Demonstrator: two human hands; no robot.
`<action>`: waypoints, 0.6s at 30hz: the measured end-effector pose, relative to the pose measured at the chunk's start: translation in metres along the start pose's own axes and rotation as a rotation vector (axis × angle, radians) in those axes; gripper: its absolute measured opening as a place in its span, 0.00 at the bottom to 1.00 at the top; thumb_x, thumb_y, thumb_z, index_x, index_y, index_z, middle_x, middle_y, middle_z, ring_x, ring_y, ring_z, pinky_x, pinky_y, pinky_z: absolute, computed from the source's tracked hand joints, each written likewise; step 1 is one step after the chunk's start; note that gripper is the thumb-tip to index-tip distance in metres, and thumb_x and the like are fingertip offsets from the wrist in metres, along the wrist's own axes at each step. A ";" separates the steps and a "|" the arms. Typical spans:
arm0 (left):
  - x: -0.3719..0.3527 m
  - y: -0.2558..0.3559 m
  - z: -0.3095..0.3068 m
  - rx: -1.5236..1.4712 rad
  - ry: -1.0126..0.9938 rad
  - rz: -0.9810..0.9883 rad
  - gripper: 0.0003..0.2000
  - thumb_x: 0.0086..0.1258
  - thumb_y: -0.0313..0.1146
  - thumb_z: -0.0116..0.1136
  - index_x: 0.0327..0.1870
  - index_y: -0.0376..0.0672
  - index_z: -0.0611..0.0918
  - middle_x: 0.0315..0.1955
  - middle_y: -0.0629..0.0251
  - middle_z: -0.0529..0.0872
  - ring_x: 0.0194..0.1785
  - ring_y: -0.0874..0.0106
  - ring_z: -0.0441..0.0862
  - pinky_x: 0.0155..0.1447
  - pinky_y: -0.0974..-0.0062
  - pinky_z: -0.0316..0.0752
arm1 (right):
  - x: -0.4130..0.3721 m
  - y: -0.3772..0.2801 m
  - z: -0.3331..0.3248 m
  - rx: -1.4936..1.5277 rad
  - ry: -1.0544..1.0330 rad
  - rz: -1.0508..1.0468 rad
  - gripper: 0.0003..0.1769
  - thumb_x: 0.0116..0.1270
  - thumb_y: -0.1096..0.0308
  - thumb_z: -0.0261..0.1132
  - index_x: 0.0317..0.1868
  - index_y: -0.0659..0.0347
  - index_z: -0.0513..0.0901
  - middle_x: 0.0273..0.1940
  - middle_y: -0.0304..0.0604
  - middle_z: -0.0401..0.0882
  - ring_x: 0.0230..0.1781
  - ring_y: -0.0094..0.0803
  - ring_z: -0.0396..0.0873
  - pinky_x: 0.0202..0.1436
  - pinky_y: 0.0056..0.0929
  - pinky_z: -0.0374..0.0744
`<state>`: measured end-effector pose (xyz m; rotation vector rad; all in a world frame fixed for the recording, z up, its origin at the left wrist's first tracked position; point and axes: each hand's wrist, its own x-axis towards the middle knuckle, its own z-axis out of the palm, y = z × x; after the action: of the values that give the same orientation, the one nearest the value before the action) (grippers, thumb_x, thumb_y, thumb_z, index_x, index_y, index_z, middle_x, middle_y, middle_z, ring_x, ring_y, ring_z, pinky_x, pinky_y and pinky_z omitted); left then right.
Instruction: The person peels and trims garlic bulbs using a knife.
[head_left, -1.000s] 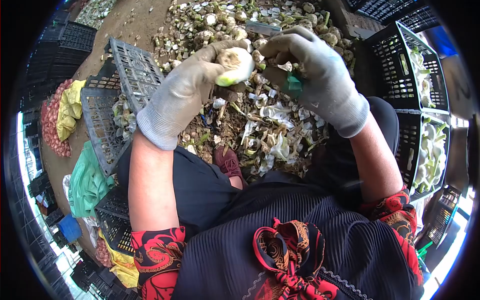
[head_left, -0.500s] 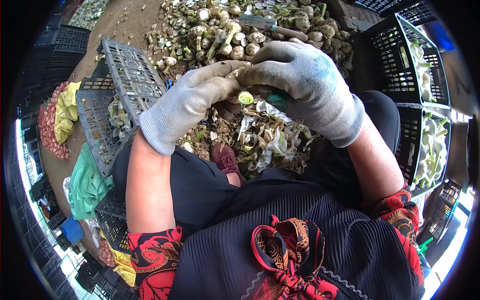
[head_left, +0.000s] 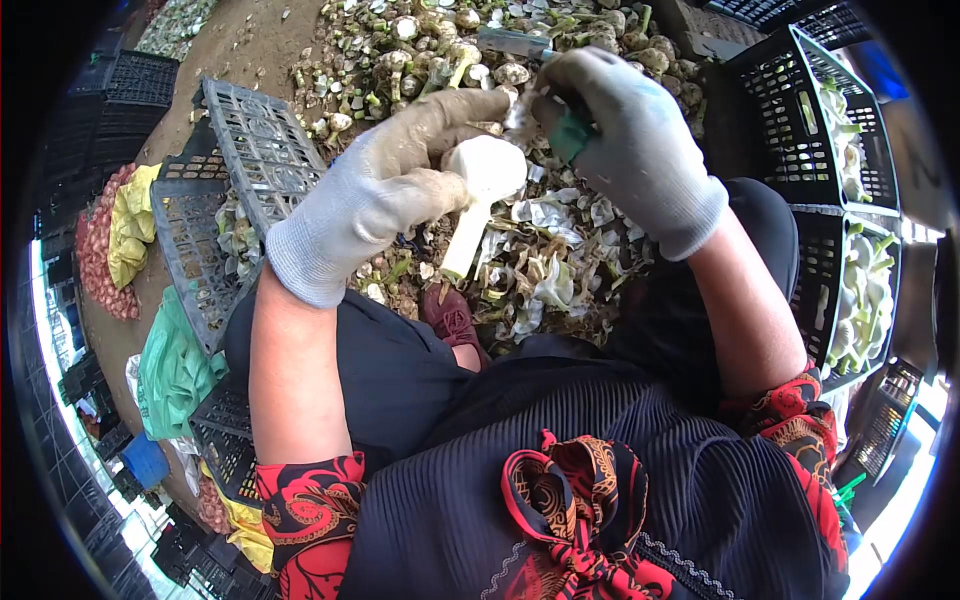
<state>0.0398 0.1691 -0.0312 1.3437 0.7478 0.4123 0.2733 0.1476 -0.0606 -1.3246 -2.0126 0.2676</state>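
While the person sits low over the ground [head_left: 250,40], we record both hands gloved and held together above it. The left hand [head_left: 385,195] has its grip closed round a white bulb [head_left: 487,170]. Thumb and fingers wrap the head, and the pale stalk points down toward the body. The right hand [head_left: 635,140] is just beside the bulb, its grip closed on a knife [head_left: 570,135] with a green handle. We cannot make out the blade, nor tell whether it touches the bulb. Beneath both hands, peelings [head_left: 545,270] lie piled on the ground between the knees. Beyond them, toward the far edge, lies a heap of untrimmed bulbs [head_left: 450,50]. Black crates [head_left: 770,130] holding pale trimmed bulbs stand along the right edge. A grey crate [head_left: 265,150] lies tilted at the left.
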 end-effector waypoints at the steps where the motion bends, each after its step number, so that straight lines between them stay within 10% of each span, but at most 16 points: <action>1: 0.001 0.001 0.000 0.006 -0.009 0.041 0.36 0.62 0.35 0.60 0.73 0.36 0.65 0.56 0.55 0.81 0.58 0.70 0.80 0.63 0.76 0.74 | -0.002 0.007 0.001 -0.076 -0.147 0.068 0.07 0.65 0.73 0.64 0.43 0.62 0.80 0.38 0.50 0.81 0.41 0.48 0.81 0.44 0.40 0.79; 9: 0.002 0.003 -0.007 -0.196 0.039 0.102 0.33 0.64 0.35 0.56 0.71 0.33 0.66 0.57 0.47 0.80 0.52 0.65 0.84 0.52 0.72 0.83 | -0.002 -0.004 0.001 0.077 -0.328 0.163 0.10 0.67 0.70 0.65 0.47 0.60 0.83 0.35 0.52 0.81 0.40 0.44 0.83 0.44 0.36 0.80; 18: 0.013 -0.007 -0.006 -0.237 0.212 0.149 0.34 0.64 0.45 0.56 0.69 0.35 0.70 0.52 0.60 0.83 0.54 0.72 0.81 0.53 0.72 0.82 | -0.001 -0.014 0.002 0.267 0.001 -0.049 0.15 0.65 0.73 0.68 0.52 0.63 0.80 0.42 0.44 0.81 0.39 0.35 0.83 0.44 0.29 0.81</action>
<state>0.0436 0.1805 -0.0412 1.1462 0.7490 0.7479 0.2624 0.1410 -0.0553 -1.1071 -1.9282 0.4941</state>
